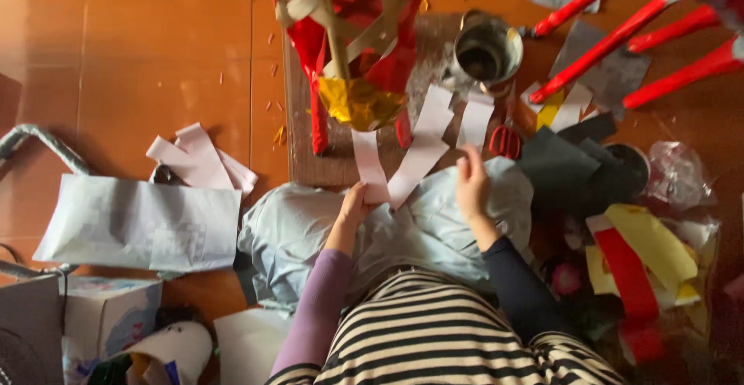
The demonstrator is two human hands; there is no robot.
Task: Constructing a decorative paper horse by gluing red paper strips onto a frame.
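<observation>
On the floor at far left, a folded white sheet [139, 226] is lying flat. Moving right, the left hand [355, 205] is pinching the lower ends of the white paper strips [415, 156] spread across the wooden board [325, 160]. The right hand [471, 183] is hovering half-curled just beside them, holding nothing visible. This seems a strip-sorting step; pulling one free will need steady fingers. Red scissors [505, 141] are lying farther right.
</observation>
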